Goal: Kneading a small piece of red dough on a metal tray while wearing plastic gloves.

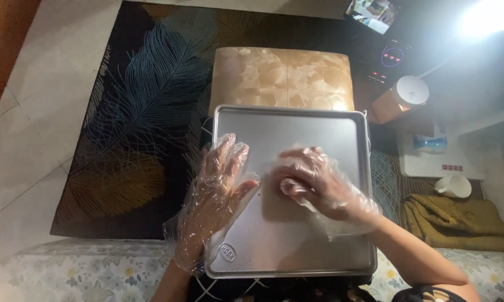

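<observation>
While both hands work in thin clear gloves, the scene reads so:
Tray: metal baking tray [297,246] at scene centre, long axis 12 to 6 o'clock.
Left hand [215,190]: flat, fingers spread wide, on the tray's 9 o'clock edge.
Right hand [319,187]: curled grip; I cannot tell what it holds.
Progress: tray mostly bare; early stage, I judge.
Beyond: cushion [283,75] at 12 o'clock.

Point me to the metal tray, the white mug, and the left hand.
metal tray [297,126], head view, bare upper part.
white mug [455,185], head view, its side.
left hand [215,190], head view, back of the gloved hand.
</observation>
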